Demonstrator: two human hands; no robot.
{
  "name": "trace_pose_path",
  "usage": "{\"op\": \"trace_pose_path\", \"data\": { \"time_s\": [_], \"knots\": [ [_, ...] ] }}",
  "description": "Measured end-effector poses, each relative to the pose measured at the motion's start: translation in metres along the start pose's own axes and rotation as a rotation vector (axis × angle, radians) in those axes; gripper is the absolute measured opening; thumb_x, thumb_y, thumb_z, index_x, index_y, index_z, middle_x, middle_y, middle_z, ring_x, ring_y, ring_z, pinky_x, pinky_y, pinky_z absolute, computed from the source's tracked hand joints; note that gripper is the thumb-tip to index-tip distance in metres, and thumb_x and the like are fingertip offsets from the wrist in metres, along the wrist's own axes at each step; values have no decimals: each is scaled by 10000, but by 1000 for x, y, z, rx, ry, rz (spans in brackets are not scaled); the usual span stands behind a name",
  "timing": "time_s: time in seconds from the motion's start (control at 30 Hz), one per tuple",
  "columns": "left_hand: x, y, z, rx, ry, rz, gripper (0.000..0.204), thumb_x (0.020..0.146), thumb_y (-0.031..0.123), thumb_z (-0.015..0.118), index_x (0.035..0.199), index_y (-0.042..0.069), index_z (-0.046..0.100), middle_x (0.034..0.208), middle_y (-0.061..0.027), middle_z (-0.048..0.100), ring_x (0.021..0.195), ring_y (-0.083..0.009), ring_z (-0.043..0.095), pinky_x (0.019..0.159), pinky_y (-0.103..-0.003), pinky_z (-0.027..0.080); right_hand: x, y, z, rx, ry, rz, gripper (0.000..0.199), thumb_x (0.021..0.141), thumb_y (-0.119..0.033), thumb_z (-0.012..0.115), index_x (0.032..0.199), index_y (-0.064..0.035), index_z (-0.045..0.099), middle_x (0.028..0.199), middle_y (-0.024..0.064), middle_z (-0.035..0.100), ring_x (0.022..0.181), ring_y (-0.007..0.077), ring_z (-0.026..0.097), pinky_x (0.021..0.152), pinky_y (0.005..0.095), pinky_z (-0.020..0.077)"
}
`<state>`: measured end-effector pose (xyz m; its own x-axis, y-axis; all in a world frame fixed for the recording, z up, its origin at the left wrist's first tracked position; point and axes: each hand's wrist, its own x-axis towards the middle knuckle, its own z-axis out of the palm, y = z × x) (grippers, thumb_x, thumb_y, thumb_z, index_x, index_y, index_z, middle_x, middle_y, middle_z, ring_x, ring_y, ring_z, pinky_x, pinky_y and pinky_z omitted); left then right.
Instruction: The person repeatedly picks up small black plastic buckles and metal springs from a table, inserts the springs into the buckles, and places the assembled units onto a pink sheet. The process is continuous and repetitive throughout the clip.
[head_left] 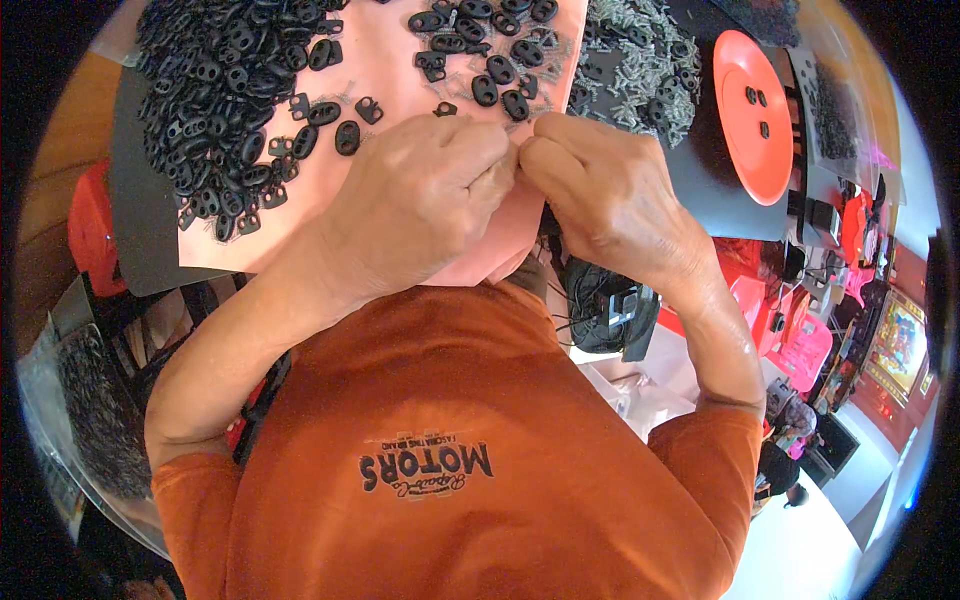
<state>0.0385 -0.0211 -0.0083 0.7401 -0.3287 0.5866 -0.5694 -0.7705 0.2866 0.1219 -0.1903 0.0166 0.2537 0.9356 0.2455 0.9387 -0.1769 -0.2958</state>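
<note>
My left hand (430,190) and my right hand (605,185) meet over the front part of a pink sheet (225,245). Both are closed, knuckles up, with thumbs and fingertips nearly touching. Whatever lies between the fingers is hidden. Just beyond them are several loose black plastic cord locks (484,91), oval with two holes, among thin metal springs (560,60). A few more black oval pieces (347,138) and small flat black parts (369,110) rest beside my left hand.
A large heap of black cord-lock parts (210,90) covers the left of the sheet. Small springs are piled (640,70) at the back right. Right of them, a red oval plate (740,165) holds several black pieces. A black bag (600,305) sits below the table edge.
</note>
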Motion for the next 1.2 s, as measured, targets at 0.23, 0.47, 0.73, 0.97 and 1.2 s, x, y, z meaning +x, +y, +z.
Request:
{"op": "trace_pose_path", "data": {
  "time_s": [0.23,0.47,0.73,0.97,1.2],
  "knots": [
    [-1,1,3,21,14,-3,102,702,38,589,636,20,513,623,-48,439,543,-185,512,458,-309,433,0,2,1,2,-4,-11,170,623,-71,572,754,-45,466,698,85,474,641,270,558,488,368,455],
    [-2,3,6,-16,17,-35,114,696,49,590,623,26,505,620,-42,444,544,-179,519,450,-302,426,0,0,3,-15,-17,-28,151,639,-89,565,756,-42,483,702,87,480,633,270,558,490,368,459],
    [-3,0,5,88,35,2,90,700,52,566,626,35,519,640,-51,460,557,-184,529,466,-298,442,-2,-2,3,-17,28,-2,149,667,-57,569,801,-36,508,728,98,511,657,284,559,525,363,461],
    [5,-2,-19,-272,-159,-315,213,802,124,533,946,-14,607,775,-95,599,657,-199,586,596,-300,453,-2,-2,-6,325,64,180,131,829,-133,540,852,-6,519,707,164,524,648,376,517,547,404,424],
    [4,-4,-35,-823,-308,-658,214,892,166,474,933,-3,599,664,57,455,615,-40,416,552,-209,362,8,-12,-19,595,-41,278,188,884,-168,506,868,19,504,667,174,486,572,303,473,537,361,400]
  ]
}}
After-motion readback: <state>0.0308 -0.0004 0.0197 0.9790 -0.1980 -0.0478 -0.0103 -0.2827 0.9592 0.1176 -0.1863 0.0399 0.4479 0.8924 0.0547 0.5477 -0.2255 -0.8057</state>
